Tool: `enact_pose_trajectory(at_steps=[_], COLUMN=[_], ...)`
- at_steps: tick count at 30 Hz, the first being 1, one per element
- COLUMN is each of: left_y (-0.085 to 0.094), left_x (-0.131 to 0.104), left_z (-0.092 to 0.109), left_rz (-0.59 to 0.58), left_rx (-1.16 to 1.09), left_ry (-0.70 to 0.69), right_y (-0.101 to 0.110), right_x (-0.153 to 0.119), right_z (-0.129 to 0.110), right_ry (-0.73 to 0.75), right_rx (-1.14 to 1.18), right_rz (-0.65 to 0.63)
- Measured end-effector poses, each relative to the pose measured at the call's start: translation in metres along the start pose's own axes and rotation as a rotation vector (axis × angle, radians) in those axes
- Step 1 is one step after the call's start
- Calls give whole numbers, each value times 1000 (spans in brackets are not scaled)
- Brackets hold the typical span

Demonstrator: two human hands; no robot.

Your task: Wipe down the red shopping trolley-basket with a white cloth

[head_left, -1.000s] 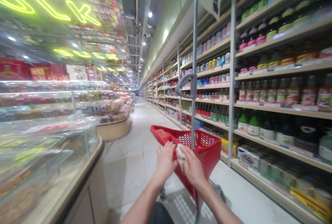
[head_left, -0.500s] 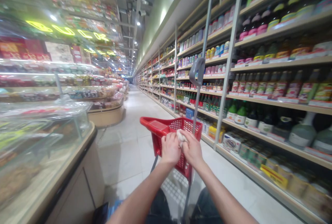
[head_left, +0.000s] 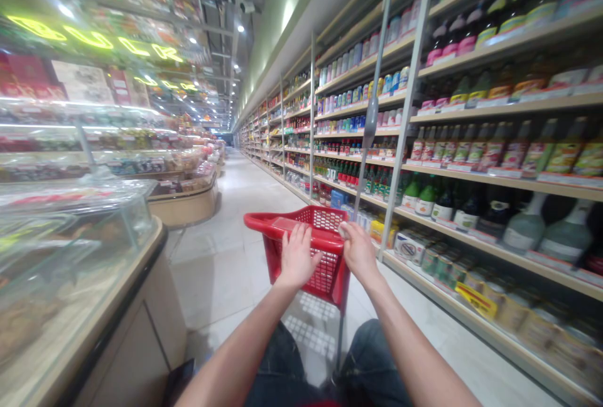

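A red plastic shopping cart (head_left: 326, 272) with perforated walls stands right in front of me. My left hand (head_left: 296, 259) is open at its near rim, fingers stretched forward and apart; whether they touch the rim I cannot tell. At the right end of that rim, my right hand (head_left: 362, 255) is closed on a small white wad (head_left: 344, 230), which looks like crumpled tissue or cloth. Part of the wad is hidden by the fingers. Beyond the hands rises a thin metal pole (head_left: 380, 36) bearing a grey oval piece (head_left: 370, 123).
Shelves (head_left: 499, 178) of bottles and cans line the right side. On the left is a glass-topped display counter (head_left: 153, 306), with another rounded counter (head_left: 181, 209) beyond it. A pale tiled aisle (head_left: 240, 206) runs ahead between them. My knees (head_left: 282, 357) show below the cart.
My hands were together around the white wad; now they are apart. The left hand has let go and spread its fingers. The right hand keeps the wad. The view has shifted slightly.
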State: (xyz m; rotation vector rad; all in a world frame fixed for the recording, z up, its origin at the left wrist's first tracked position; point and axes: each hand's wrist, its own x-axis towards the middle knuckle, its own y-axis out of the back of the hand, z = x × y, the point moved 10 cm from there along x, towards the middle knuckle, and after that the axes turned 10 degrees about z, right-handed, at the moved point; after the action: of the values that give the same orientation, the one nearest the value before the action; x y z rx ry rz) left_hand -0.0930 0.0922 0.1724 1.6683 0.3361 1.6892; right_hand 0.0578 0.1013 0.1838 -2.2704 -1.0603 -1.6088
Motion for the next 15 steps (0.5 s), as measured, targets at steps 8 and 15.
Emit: enact_pose_trajectory(at_steps=[8, 15], left_y=[0, -1], left_x=[1, 0], left_z=[-8, -22], left_rz=[-1, -30], left_rx=[-1, 60], left_ry=[20, 124], right_y=[16, 2], right_x=[-1, -3], right_z=[-17, -13], right_ry=[26, -57], right_rx=[131, 34], right_rz=[82, -11])
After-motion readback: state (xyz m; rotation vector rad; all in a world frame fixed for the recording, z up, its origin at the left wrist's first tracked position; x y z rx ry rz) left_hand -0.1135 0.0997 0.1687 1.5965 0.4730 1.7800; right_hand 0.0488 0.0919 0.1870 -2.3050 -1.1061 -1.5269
